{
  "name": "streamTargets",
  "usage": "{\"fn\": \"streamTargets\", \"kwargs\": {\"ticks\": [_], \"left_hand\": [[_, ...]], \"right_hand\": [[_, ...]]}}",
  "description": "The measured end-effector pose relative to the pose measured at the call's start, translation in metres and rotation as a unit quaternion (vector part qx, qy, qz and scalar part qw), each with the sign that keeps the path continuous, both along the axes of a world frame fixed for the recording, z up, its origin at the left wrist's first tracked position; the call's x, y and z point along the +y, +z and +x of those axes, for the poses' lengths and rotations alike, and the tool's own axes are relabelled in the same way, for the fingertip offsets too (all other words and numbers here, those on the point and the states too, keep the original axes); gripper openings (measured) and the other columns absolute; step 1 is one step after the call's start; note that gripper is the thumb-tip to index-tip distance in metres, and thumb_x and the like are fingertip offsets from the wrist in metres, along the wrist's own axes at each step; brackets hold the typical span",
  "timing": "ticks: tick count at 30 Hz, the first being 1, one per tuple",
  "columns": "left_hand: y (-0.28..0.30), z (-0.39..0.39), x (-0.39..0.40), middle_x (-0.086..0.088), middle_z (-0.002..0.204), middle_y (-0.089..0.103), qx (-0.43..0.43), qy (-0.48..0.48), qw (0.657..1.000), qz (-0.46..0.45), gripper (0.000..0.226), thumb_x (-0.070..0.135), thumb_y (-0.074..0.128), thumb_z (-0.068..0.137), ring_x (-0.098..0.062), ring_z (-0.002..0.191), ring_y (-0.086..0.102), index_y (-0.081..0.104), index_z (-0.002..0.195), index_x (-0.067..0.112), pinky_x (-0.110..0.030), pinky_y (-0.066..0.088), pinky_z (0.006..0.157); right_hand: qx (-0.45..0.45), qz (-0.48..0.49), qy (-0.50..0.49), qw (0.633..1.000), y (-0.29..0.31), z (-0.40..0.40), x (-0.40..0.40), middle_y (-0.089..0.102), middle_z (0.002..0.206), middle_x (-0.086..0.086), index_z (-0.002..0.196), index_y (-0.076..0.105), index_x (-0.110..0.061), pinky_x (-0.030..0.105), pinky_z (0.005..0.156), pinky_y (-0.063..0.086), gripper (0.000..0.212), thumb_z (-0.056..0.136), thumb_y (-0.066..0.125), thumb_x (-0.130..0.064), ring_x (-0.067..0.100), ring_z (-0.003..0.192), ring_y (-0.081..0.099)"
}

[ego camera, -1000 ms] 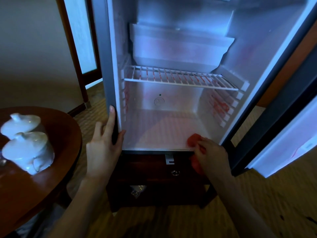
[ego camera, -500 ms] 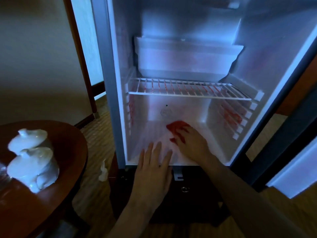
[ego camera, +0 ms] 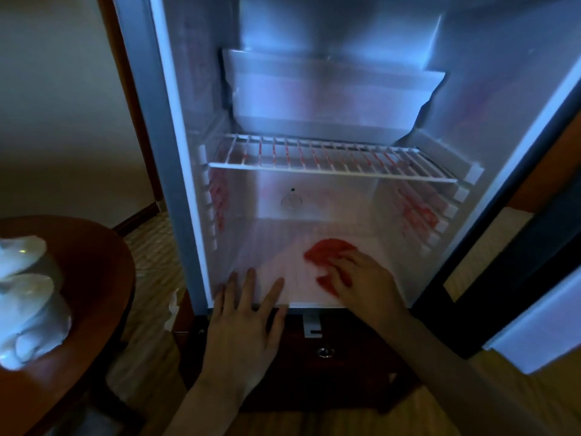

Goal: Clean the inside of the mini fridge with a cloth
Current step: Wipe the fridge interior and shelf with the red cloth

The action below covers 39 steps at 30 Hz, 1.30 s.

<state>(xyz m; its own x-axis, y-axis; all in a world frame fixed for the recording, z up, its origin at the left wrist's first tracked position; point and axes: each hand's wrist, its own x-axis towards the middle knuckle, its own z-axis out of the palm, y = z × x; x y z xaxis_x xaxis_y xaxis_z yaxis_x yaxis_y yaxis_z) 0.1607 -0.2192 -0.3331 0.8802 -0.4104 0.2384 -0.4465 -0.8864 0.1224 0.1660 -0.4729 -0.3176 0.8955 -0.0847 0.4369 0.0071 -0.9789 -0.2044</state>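
Fridge (ego camera: 176,171) floor under red cloth (ego camera: 330,251), right hand (ego camera: 364,278) atop.

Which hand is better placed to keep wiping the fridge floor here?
Right. The right hand already presses the red cloth on the fridge floor; the left hand lies flat and empty at the front edge.

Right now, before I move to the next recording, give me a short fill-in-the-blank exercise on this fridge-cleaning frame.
1. The right hand presses a cloth whose colour is ____.
2. The cloth lies on the fridge's ____, below the wire shelf.
3. The left hand rests with straight fingers at the fridge's front ____.
4. The white lidded pots stand on a round ____.

Missing words: red; floor; edge; table
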Motion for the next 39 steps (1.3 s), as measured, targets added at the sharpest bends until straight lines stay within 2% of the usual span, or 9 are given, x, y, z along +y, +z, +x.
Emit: {"fn": "streamTargets", "kwargs": {"ticks": [3, 7, 12, 15, 22, 27, 32, 35, 39], "left_hand": [[0.000, -0.001, 0.000, -0.015, 0.158, 0.038, 0.001, -0.006, 1.000, 0.004, 0.059, 0.057, 0.016, 0.101, -0.043, 0.145, 0.032, 0.035, 0.154, 0.039, -0.058, 0.030, 0.118], [0.003, 0.000, 0.005, -0.015, 0.159, 0.036, 0.008, -0.021, 1.000, -0.001, 0.059, 0.056, 0.015, 0.100, -0.043, 0.146, 0.031, 0.035, 0.153, 0.041, -0.058, 0.032, 0.117], [0.006, -0.003, 0.007, -0.013, 0.159, 0.037, 0.006, -0.022, 1.000, -0.008, 0.055, 0.054, 0.020, 0.101, -0.040, 0.146, 0.033, 0.037, 0.152, 0.042, -0.054, 0.032, 0.118], [0.008, -0.001, 0.009, -0.012, 0.157, 0.040, 0.005, -0.023, 0.999, -0.025, 0.054, 0.053, 0.021, 0.101, -0.039, 0.144, 0.037, 0.043, 0.150, 0.041, -0.052, 0.033, 0.118], [0.006, -0.003, 0.006, -0.008, 0.159, 0.037, 0.003, -0.006, 0.999, -0.042, 0.054, 0.058, 0.019, 0.101, -0.035, 0.148, 0.031, 0.040, 0.150, 0.044, -0.049, 0.027, 0.121], [0.004, 0.003, 0.003, -0.009, 0.154, 0.044, -0.001, 0.001, 0.999, -0.051, 0.044, 0.052, 0.039, 0.102, -0.036, 0.143, 0.037, 0.050, 0.144, 0.044, -0.051, 0.034, 0.117], [0.007, 0.003, 0.002, -0.011, 0.147, 0.053, -0.010, 0.006, 0.998, -0.061, 0.039, 0.045, 0.052, 0.099, -0.038, 0.137, 0.046, 0.061, 0.136, 0.040, -0.051, 0.044, 0.109], [0.010, 0.002, 0.001, -0.010, 0.148, 0.052, -0.005, 0.010, 0.998, -0.060, 0.040, 0.047, 0.051, 0.098, -0.038, 0.137, 0.046, 0.060, 0.136, 0.041, -0.051, 0.044, 0.110], [0.009, 0.001, 0.001, -0.010, 0.148, 0.052, -0.012, 0.012, 0.998, -0.067, 0.041, 0.047, 0.050, 0.098, -0.038, 0.137, 0.045, 0.059, 0.138, 0.040, -0.051, 0.045, 0.109]], "right_hand": [[0.046, -0.012, -0.114, 0.992, 0.007, 0.026, -0.013, 0.062, 0.135, 0.005, 0.127, 0.067, -0.021, 0.035, 0.110, 0.039, 0.034, 0.099, 0.051, -0.033, 0.025, 0.127, 0.053], [0.081, -0.017, -0.112, 0.990, 0.010, 0.089, 0.017, 0.054, 0.144, -0.002, 0.139, 0.057, -0.034, 0.037, 0.118, 0.025, 0.044, 0.101, 0.040, -0.047, 0.023, 0.138, 0.039], [0.025, 0.041, 0.071, 0.996, 0.004, 0.090, 0.089, 0.070, 0.119, -0.007, 0.115, 0.074, -0.032, 0.034, 0.103, 0.044, 0.030, 0.096, 0.053, -0.043, 0.017, 0.120, 0.056], [-0.019, 0.080, 0.120, 0.989, -0.004, 0.043, 0.064, 0.067, 0.121, -0.011, 0.113, 0.072, -0.035, 0.026, 0.099, 0.048, 0.023, 0.094, 0.062, -0.039, 0.010, 0.118, 0.057], [0.032, 0.028, -0.115, 0.993, 0.009, 0.049, -0.004, 0.062, 0.134, -0.001, 0.131, 0.066, -0.029, 0.035, 0.110, 0.039, 0.037, 0.099, 0.051, -0.037, 0.020, 0.128, 0.051], [0.061, 0.018, 0.022, 0.998, 0.011, 0.110, 0.070, 0.066, 0.132, -0.001, 0.131, 0.067, -0.027, 0.032, 0.108, 0.039, 0.036, 0.101, 0.048, -0.035, 0.020, 0.129, 0.051], [0.062, 0.076, 0.227, 0.969, 0.019, 0.078, 0.087, 0.067, 0.131, 0.000, 0.117, 0.076, -0.022, 0.028, 0.105, 0.044, 0.023, 0.098, 0.064, -0.027, 0.015, 0.129, 0.054], [0.040, 0.069, 0.169, 0.982, 0.009, 0.033, 0.044, 0.066, 0.131, -0.004, 0.118, 0.075, -0.025, 0.023, 0.108, 0.040, 0.024, 0.097, 0.065, -0.028, 0.011, 0.128, 0.054], [0.011, 0.054, -0.026, 0.998, 0.004, 0.026, 0.004, 0.064, 0.131, -0.006, 0.125, 0.070, -0.031, 0.032, 0.107, 0.043, 0.031, 0.098, 0.057, -0.030, 0.016, 0.125, 0.055]]}}
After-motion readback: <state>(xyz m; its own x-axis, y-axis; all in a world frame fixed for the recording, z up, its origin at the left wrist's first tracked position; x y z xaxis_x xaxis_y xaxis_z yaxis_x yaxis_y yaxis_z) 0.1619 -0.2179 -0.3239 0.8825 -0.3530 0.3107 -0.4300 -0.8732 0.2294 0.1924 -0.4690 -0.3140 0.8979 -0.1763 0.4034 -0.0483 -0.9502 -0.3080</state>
